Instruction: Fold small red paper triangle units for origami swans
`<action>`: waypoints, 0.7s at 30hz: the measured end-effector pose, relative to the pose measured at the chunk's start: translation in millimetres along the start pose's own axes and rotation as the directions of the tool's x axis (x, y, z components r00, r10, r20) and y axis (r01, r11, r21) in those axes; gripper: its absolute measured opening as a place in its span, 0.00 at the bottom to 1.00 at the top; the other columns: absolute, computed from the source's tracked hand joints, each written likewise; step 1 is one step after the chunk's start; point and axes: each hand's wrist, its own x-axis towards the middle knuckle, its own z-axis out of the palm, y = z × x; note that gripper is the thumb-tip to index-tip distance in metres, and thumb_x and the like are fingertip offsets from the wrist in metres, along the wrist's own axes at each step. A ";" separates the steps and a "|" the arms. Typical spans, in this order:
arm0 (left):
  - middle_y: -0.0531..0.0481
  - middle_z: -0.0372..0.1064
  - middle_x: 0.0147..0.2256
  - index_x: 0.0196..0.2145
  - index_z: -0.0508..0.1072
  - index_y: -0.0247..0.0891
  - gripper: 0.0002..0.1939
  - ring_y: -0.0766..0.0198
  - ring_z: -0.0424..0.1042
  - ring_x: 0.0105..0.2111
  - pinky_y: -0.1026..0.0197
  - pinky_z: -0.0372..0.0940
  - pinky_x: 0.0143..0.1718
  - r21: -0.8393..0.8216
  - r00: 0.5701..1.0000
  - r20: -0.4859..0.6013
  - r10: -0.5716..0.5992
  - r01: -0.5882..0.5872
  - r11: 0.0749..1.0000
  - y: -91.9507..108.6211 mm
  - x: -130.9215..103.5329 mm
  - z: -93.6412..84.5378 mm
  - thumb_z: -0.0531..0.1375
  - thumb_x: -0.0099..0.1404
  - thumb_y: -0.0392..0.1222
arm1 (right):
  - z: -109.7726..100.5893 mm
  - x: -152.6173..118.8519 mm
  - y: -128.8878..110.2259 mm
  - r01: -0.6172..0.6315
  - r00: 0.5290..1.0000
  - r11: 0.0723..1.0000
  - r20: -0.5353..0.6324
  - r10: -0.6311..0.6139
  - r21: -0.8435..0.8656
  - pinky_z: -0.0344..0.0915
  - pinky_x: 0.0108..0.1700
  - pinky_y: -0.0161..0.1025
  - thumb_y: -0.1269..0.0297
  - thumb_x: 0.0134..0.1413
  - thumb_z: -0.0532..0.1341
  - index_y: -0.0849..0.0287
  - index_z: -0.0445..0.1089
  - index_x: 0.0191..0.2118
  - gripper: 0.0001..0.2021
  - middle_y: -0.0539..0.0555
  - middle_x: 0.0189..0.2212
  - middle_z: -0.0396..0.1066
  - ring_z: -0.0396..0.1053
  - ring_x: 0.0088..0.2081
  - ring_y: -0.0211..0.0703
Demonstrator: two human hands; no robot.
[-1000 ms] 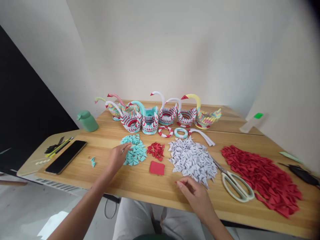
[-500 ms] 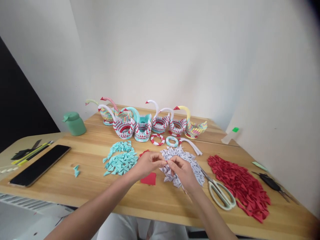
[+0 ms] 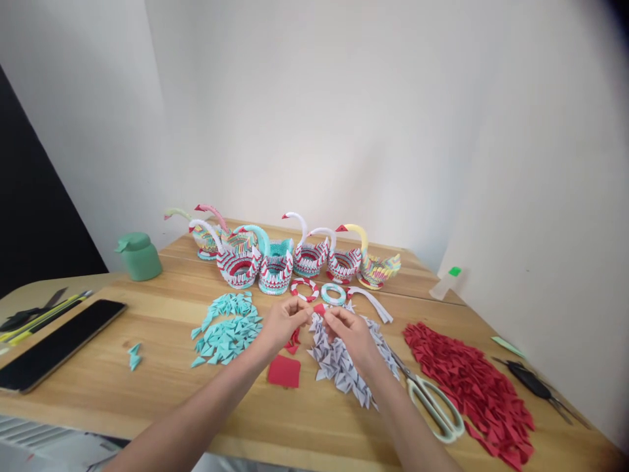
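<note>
Red paper up in both hands, over the far side of the white pile.

Everything's placed from the white pile. Left of it: teal pile, then phone well apart. Small red pile sits just left, partly behind my left hand. Red square lies flat, front-left. Right side: scissors, blades at the pile's edge, then big red pile. Behind: red ring, teal ring, white neck, then the swans. My right hand and forearm cover part of the pile.

Red paper: small, plain red, looks flat, raised clear of the table. Creases too small to tell. Both hands narrow: left fingertips pinch its left edge, right fingertips its right.
</note>
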 end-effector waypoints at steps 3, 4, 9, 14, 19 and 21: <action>0.55 0.65 0.20 0.23 0.70 0.35 0.14 0.70 0.63 0.21 0.68 0.58 0.25 0.062 1.000 -0.004 0.010 -0.010 0.998 -7.5 1.1 0.1 0.64 0.54 0.49 | -3.2 6.2 4.2 0.060 0.998 0.991 -0.011 -0.062 -0.117 0.59 0.26 0.34 0.52 0.57 0.57 0.58 0.66 0.26 0.16 0.47 0.19 0.62 0.60 0.22 0.36; 0.54 0.67 0.22 0.25 0.71 0.35 0.14 0.69 0.64 0.23 0.68 0.59 0.26 0.076 1.000 -0.002 0.012 -0.012 0.997 -9.6 1.1 0.1 0.63 0.55 0.49 | -4.2 7.6 4.7 0.087 0.996 0.984 -0.011 -0.090 -0.155 0.58 0.27 0.34 0.53 0.57 0.58 0.58 0.66 0.25 0.15 0.47 0.19 0.62 0.60 0.23 0.37; 0.52 0.71 0.25 0.29 0.74 0.35 0.16 0.68 0.67 0.24 0.67 0.62 0.28 0.125 0.999 0.043 -0.027 0.022 0.992 -18.5 0.5 -1.9 0.60 0.58 0.53 | -4.2 6.7 7.0 0.216 0.976 0.929 0.049 -0.211 -0.301 0.56 0.34 0.36 0.60 0.58 0.57 0.57 0.68 0.27 0.11 0.49 0.24 0.65 0.60 0.28 0.40; 0.52 0.70 0.22 0.27 0.74 0.34 0.18 0.69 0.64 0.21 0.67 0.59 0.24 0.127 0.997 0.067 -0.050 0.041 0.991 -24.8 -1.7 -7.1 0.62 0.57 0.54 | 0.6 1.1 13.2 0.301 0.953 0.833 0.121 -0.276 -0.465 0.57 0.34 0.36 0.64 0.62 0.53 0.57 0.67 0.29 0.11 0.50 0.25 0.66 0.63 0.29 0.40; 0.51 0.72 0.24 0.28 0.74 0.34 0.14 0.69 0.66 0.22 0.68 0.61 0.25 0.135 0.997 0.069 -0.047 0.037 0.990 -26.6 -5.0 -8.2 0.62 0.57 0.50 | 1.4 -1.1 17.1 0.156 0.987 0.947 0.074 -0.141 -0.280 0.61 0.32 0.35 0.59 0.61 0.55 0.57 0.70 0.31 0.12 0.50 0.27 0.70 0.65 0.28 0.40; 0.51 0.73 0.25 0.29 0.74 0.34 0.13 0.69 0.67 0.22 0.67 0.61 0.24 0.149 0.998 0.047 -0.048 0.041 0.988 -27.1 -6.3 -6.9 0.62 0.58 0.49 | 1.6 -1.0 17.6 0.046 0.997 0.991 0.060 -0.039 -0.125 0.63 0.29 0.34 0.55 0.60 0.55 0.58 0.71 0.36 0.13 0.51 0.29 0.71 0.66 0.26 0.39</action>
